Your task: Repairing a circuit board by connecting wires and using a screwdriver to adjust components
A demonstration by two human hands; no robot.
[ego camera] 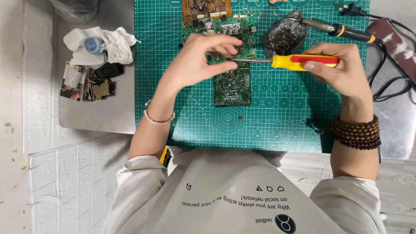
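My right hand (336,69) grips a screwdriver (299,62) with a yellow and red handle, held level with its metal shaft pointing left. My left hand (201,58) hovers over the boards, and its fingertips pinch the tip of the shaft. Below the hands a dark green circuit board (233,89) lies on the green cutting mat (277,117). A larger green circuit board (225,26) sits behind it, partly hidden by my left hand. An orange board (206,8) lies at the mat's far edge.
A soldering iron (342,31) with a black cord rests at the back right beside a dark crumpled wad (286,37). Left of the mat lie a white bottle and cloth (102,43), a black fob (108,69) and cards. A small red bit (239,117) sits on the mat.
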